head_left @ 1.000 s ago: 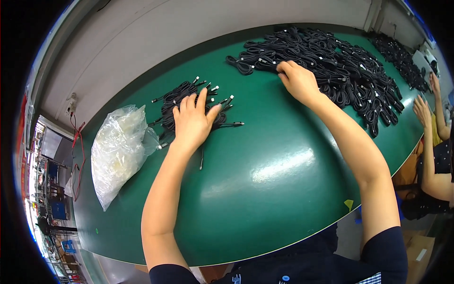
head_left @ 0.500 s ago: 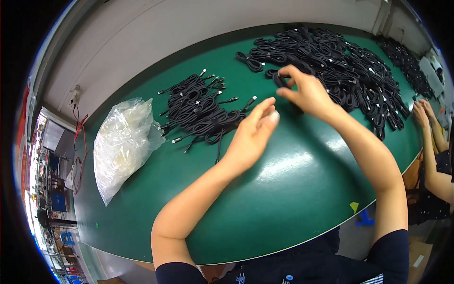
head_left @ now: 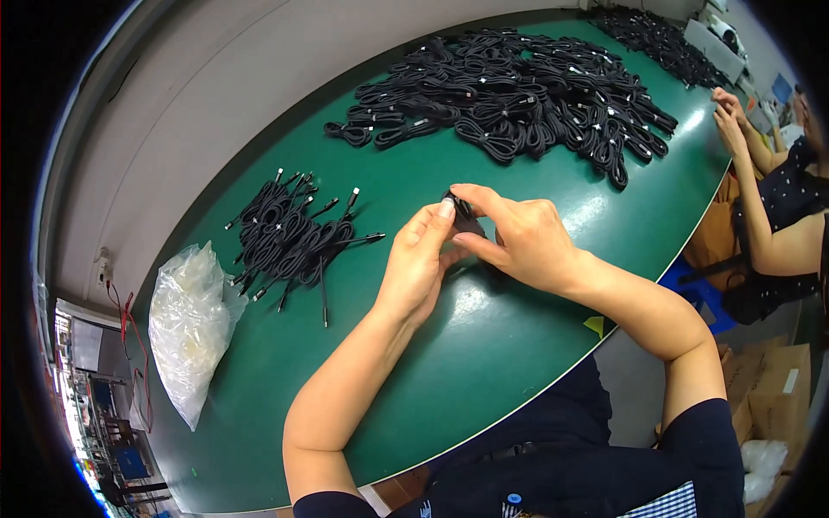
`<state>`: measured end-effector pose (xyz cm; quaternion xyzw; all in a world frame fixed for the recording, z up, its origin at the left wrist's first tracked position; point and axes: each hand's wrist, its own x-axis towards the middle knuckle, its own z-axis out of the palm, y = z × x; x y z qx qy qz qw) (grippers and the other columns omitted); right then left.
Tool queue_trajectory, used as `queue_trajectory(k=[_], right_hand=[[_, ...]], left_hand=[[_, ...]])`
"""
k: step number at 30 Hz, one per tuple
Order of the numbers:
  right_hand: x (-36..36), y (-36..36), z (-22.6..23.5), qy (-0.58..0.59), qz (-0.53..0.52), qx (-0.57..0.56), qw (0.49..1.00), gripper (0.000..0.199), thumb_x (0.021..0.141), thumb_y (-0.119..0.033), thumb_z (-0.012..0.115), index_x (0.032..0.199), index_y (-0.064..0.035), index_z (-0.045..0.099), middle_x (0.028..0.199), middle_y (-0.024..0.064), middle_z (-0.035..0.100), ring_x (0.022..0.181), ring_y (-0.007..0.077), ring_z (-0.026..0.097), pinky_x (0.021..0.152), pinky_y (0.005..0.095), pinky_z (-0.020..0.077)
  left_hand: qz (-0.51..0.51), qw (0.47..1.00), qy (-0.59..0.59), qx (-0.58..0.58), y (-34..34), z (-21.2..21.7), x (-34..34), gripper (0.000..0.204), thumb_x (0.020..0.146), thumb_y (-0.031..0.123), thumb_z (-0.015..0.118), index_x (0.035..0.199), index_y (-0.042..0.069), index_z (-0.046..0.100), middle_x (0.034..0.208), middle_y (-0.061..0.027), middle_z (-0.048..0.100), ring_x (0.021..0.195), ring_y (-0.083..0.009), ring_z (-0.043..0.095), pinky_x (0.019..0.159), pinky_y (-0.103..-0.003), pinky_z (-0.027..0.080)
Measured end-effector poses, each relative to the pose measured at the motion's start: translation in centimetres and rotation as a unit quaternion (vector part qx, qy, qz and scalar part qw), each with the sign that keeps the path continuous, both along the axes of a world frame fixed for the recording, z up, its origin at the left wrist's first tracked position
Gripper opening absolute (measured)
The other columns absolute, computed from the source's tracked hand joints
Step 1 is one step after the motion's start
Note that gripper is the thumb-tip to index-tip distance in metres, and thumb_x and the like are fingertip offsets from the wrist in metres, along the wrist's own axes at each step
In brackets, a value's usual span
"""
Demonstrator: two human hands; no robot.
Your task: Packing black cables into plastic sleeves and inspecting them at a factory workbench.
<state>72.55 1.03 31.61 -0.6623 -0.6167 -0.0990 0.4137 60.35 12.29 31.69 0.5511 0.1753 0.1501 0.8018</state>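
A coiled black cable (head_left: 466, 216) is between my two hands above the middle of the table. My left hand (head_left: 419, 259) pinches its near-left side with the thumb on top. From the right, my right hand (head_left: 531, 240) holds it between thumb and curled fingers; most of the coil is hidden behind the hands. To the left lies a small pile of black cables (head_left: 289, 242) with plugs sticking out all round. Beyond my hands spreads a large heap of coiled black cables (head_left: 509, 91).
A clear plastic bag (head_left: 194, 332) with pale contents stands at the left on the green table (head_left: 406, 423). Red wires (head_left: 129, 328) hang by the wall. At the right, another person's hands (head_left: 730, 116) are over the table; cardboard boxes (head_left: 777, 388) sit below.
My right hand has brought a coiled cable from the edge of the large heap toward me. My left hand, empty before, has closed on it too. The view has turned right.
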Motion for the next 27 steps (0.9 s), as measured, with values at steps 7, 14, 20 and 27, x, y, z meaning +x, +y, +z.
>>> queue_trajectory(k=[7, 14, 20, 27], right_hand=[[0.1, -1.6, 0.8, 0.078, 0.019, 0.026, 0.996, 0.021, 0.079, -0.011, 0.069, 0.091, -0.0026, 0.054, 0.084, 0.0071, 0.061, 0.063, 0.0214, 0.063, 0.054, 0.0281, 0.0485], [-0.5, -3.1, 0.9, 0.514, 0.199, -0.094, 0.829, 0.009, 0.087, -0.008, 0.062, 0.087, -0.0022, 0.055, 0.074, 0.0017, 0.061, 0.068, 0.0065, 0.06, 0.059, 0.0206, 0.0441], [2.7, -5.1, 1.7, 0.523, 0.112, -0.05, 0.843, 0.012, 0.09, -0.014, 0.06, 0.085, -0.003, 0.057, 0.07, 0.0021, 0.06, 0.061, 0.0071, 0.056, 0.056, 0.0209, 0.0471], [2.0, -5.7, 1.6, 0.542, 0.153, -0.064, 0.824, 0.014, 0.09, -0.016, 0.06, 0.085, -0.0036, 0.054, 0.067, 0.0014, 0.058, 0.058, 0.007, 0.054, 0.054, 0.021, 0.045]], left_hand=[[-0.012, 0.99, -0.011, -0.137, -0.9, -0.3, 0.6, 0.03, 0.098, 0.035, 0.044, 0.105, 0.007, 0.053, 0.095, -0.0057, 0.056, 0.08, -0.014, 0.056, 0.071, -0.032, 0.05], [-0.056, 0.997, 0.037, 0.033, -2.8, 0.2, 1.1, 0.038, 0.099, 0.04, 0.038, 0.097, 0.004, 0.049, 0.072, -0.0042, 0.051, 0.052, -0.0106, 0.048, 0.043, -0.024, 0.043], [-0.188, 0.97, 0.089, 0.123, -3.8, 1.7, -0.7, 0.039, 0.1, 0.039, 0.036, 0.097, 0.003, 0.05, 0.06, -0.0039, 0.052, 0.044, -0.01, 0.048, 0.043, -0.021, 0.04], [-0.182, 0.974, 0.066, 0.113, -4.6, 1.2, -0.5, 0.035, 0.099, 0.035, 0.041, 0.091, 0.002, 0.052, 0.067, -0.0056, 0.054, 0.046, -0.0106, 0.05, 0.043, -0.021, 0.041]])
